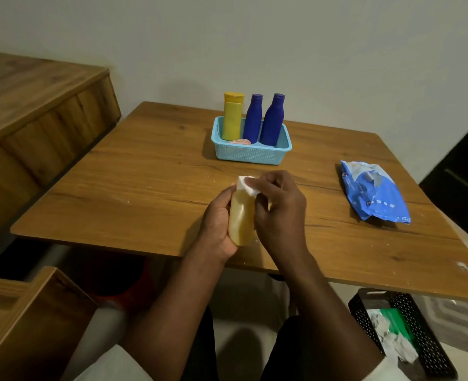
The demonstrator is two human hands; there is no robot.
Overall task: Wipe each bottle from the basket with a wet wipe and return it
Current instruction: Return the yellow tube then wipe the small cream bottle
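Two hands (278, 213), amber bottle (241, 218), no legible label

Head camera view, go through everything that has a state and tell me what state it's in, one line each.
Amber translucent bottle: lifted over the wooden table, gripped by left hand.
White wet wipe: pressed on the bottle's top by right hand.
Yellow capped bottle: upright in light blue plastic basket.
Two dark blue bottles: upright in basket, capped.
Blue wipes pack: lying flat.
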